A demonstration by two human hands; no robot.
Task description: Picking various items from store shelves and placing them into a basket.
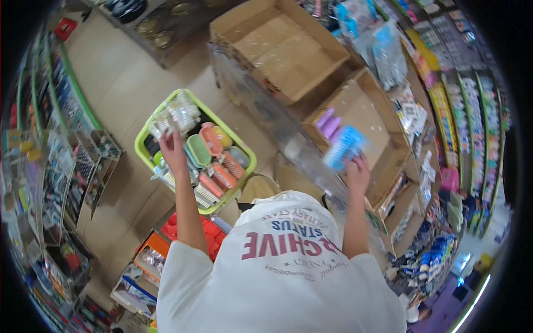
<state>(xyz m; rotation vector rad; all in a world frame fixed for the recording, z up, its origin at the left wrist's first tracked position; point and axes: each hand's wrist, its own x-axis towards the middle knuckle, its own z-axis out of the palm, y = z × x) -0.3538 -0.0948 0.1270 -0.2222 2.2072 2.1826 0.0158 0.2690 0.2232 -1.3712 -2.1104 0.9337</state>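
Observation:
My right hand [357, 172] is closed on a blurred blue brush-like item [344, 146] at the near side of an open cardboard box [358, 110]. Several purple items [329, 124] lie in that box beside the blue one. My left hand [173, 150] reaches over a lime-green plastic basket [140, 156], fingers apart, by some clear-wrapped items [182, 114]. In the basket are a green oval container [198, 150], a coral one [210, 140] and several bristled brushes [224, 175] in orange, coral and white. Whether my left fingertips touch the wrapping I cannot tell.
A second cardboard box [287, 54] stands farther off beside the first. Shelves with packaged goods [470, 133] line the right, and green-edged racks [62, 95] the left. Red fabric or plastic [212, 237] and an orange bin [157, 245] lie below the basket. A tiled floor [108, 62] shows between.

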